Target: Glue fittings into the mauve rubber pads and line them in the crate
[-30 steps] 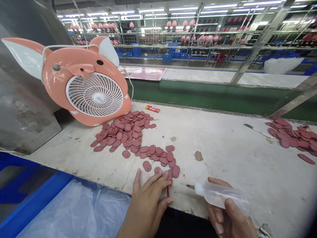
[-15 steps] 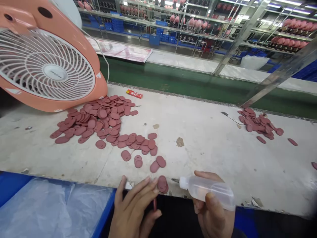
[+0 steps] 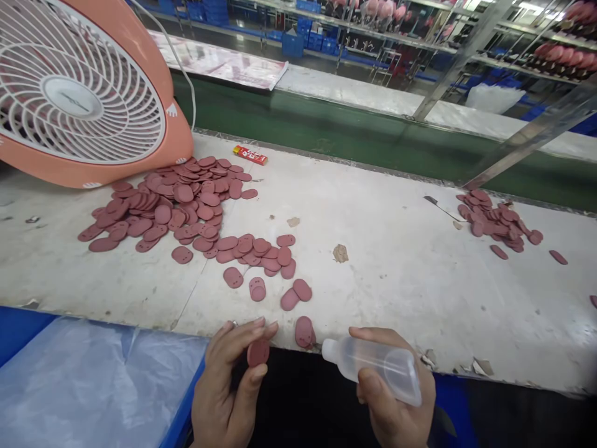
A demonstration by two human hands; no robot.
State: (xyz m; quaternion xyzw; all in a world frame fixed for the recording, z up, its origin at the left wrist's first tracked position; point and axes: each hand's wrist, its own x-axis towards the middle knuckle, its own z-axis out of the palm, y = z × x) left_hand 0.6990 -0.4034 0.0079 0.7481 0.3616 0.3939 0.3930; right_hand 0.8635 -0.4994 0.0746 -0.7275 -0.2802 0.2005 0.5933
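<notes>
Between the thumb and fingers of my left hand (image 3: 233, 379) is a small dark-red oval disc (image 3: 258, 353), held just over the table's front edge. My right hand (image 3: 396, 386) is wrapped around a clear squeeze bottle (image 3: 373, 364) with a white cap, tilted so its tip points left. Close to that tip, a couple of overlapping red ovals (image 3: 304, 331) lie at the table edge. Beyond my hands are two more ovals (image 3: 296, 295) and a spread of them (image 3: 256, 254) leading to a large heap (image 3: 181, 199).
An orange fan (image 3: 88, 99) stands at the left behind the heap. A red-and-yellow packet (image 3: 250, 155) lies near the back edge. Another pile of ovals (image 3: 499, 221) is at the right, by a metal post (image 3: 527, 137). Clear plastic sheeting (image 3: 93, 379) covers a blue bin at lower left.
My left hand has moved left and turned, lifting the disc into plain view. The bottle has shifted slightly left in my right hand's grip. The view has tilted down a little.
</notes>
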